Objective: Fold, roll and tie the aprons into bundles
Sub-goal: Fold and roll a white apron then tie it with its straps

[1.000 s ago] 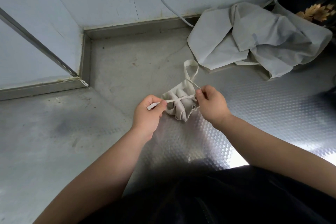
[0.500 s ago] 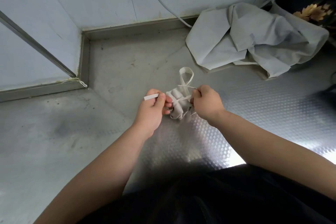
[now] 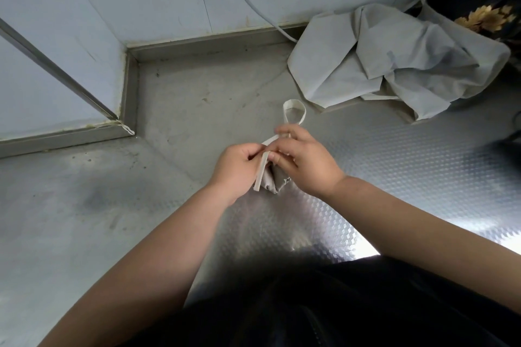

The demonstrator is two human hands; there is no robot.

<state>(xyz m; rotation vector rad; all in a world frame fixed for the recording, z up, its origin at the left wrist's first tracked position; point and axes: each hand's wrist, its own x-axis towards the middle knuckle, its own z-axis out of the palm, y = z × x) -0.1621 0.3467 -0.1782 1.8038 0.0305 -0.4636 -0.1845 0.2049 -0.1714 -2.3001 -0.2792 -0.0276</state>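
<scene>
One apron bundle [image 3: 275, 182] at the centre of the steel counter [image 3: 408, 177] seems nearly tied, its long axis roughly 12-to-6 and its loop [image 3: 294, 114] pointing to 12 o'clock, the left hand [image 3: 238, 167] pinching the strap tail [image 3: 260, 170], the right hand [image 3: 306, 162] clenched on the loop's base, while crumpled aprons [image 3: 394, 62] at 2 o'clock lie unfolded.

Dim, wide-angle bend; glare on steel counter [image 3: 423, 177] lower right.

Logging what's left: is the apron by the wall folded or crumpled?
Crumpled: the apron lies in a loose, creased heap, not rolled or tied.
</scene>
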